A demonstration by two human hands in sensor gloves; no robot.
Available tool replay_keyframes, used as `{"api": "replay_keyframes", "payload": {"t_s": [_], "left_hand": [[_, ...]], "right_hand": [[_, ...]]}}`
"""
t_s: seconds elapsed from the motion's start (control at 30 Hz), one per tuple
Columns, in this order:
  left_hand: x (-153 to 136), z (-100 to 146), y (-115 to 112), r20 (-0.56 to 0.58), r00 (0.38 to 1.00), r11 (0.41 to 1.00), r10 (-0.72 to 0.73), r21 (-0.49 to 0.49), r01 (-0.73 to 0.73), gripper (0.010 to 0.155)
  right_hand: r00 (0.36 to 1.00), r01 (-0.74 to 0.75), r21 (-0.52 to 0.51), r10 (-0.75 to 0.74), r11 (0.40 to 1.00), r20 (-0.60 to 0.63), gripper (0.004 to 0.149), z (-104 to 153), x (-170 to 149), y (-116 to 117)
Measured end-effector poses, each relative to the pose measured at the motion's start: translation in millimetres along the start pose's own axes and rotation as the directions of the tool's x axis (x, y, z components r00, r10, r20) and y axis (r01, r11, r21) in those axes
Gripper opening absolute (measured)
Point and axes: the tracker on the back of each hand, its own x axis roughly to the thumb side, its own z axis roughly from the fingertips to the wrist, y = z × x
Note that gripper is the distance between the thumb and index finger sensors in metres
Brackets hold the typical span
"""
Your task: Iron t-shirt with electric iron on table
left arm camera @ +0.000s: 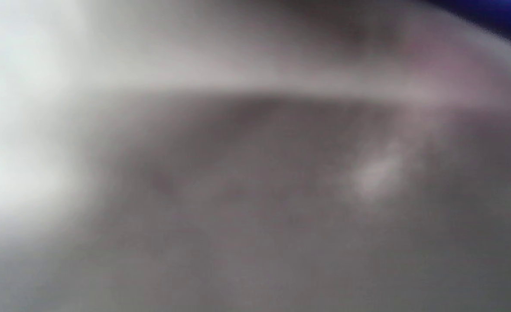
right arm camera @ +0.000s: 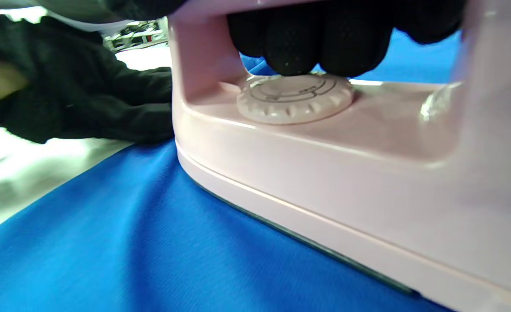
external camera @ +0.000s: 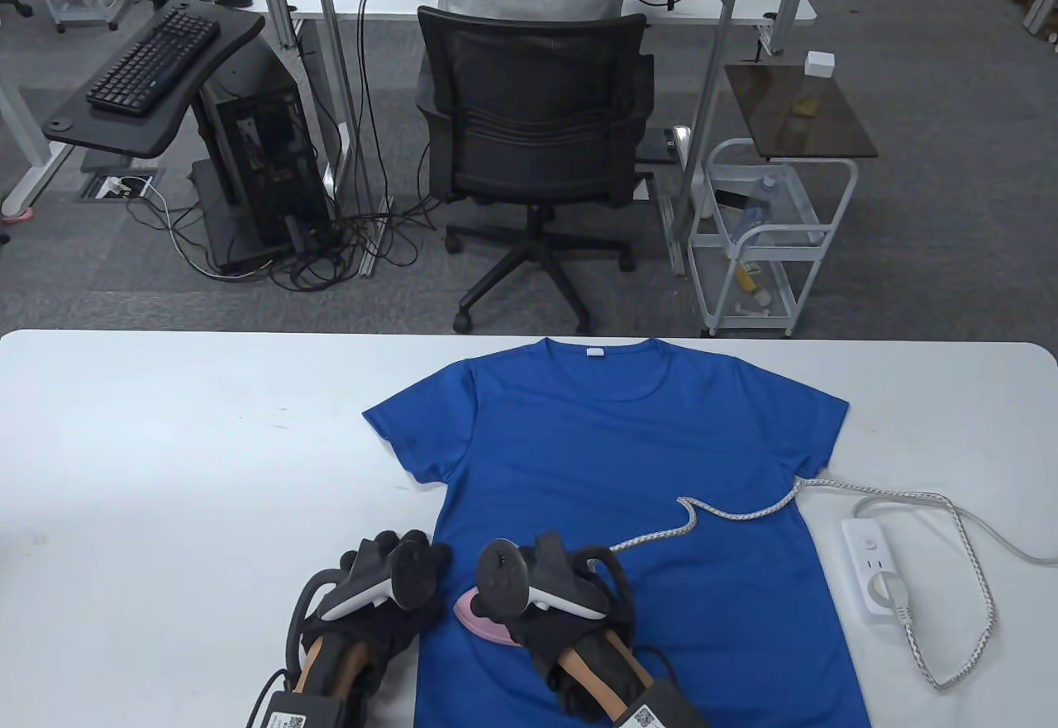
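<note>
A blue t-shirt (external camera: 628, 463) lies flat on the white table (external camera: 165, 447), neck toward the far edge. My right hand (external camera: 554, 587) grips the handle of a pink electric iron (external camera: 483, 625) that rests sole down on the shirt's lower left part. In the right wrist view my fingers (right arm camera: 307, 39) wrap the handle above the iron's dial (right arm camera: 294, 97), with blue cloth (right arm camera: 129, 242) under the iron (right arm camera: 346, 182). My left hand (external camera: 388, 575) rests at the shirt's left edge beside the iron. The left wrist view is a grey blur.
The iron's braided cord (external camera: 727, 513) runs across the shirt to a white power strip (external camera: 876, 567) at the right of the shirt. Beyond the table's far edge stand an office chair (external camera: 533, 125) and a white cart (external camera: 769, 232).
</note>
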Motion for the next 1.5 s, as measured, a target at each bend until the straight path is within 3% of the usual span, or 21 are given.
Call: {"api": "replay_keyframes", "payload": {"t_s": [0.43,0.5,0.63,1.13,1.4,1.5], "left_hand": [[-1.1,0.7,0.3,0.015,1.000,1.000,0.010,0.003,-0.010,0.072],[-4.6,2.4,0.8,0.026,0.999,0.999,0.037,0.024,-0.038,0.078],[-7.4,2.7,0.9,0.028,0.998,0.999,0.048,0.023,-0.049,0.071],[-8.2,2.7,0.0,0.030,0.997,0.997,0.075,0.007,-0.075,0.067],[-8.8,2.5,0.5,0.027,0.997,0.997,0.074,0.005,-0.074,0.068],[-9.7,2.8,0.9,0.025,0.997,0.997,0.072,0.004,-0.072,0.069]], "right_hand": [[0.961,-0.094,0.187,0.041,0.978,0.272,0.069,22.1,28.3,2.1],[0.957,-0.104,0.191,0.047,0.976,0.285,0.072,23.6,25.6,-0.7],[0.956,-0.095,0.171,0.042,0.981,0.290,0.068,24.0,23.2,0.1],[1.000,-0.029,0.028,0.028,0.999,0.011,0.068,-19.8,3.5,-10.4],[0.988,-0.007,-0.037,0.002,0.999,-0.151,0.068,-51.0,-19.1,-18.5],[0.963,-0.039,-0.079,0.016,0.996,-0.269,0.069,-59.0,-27.7,-20.7]]}}
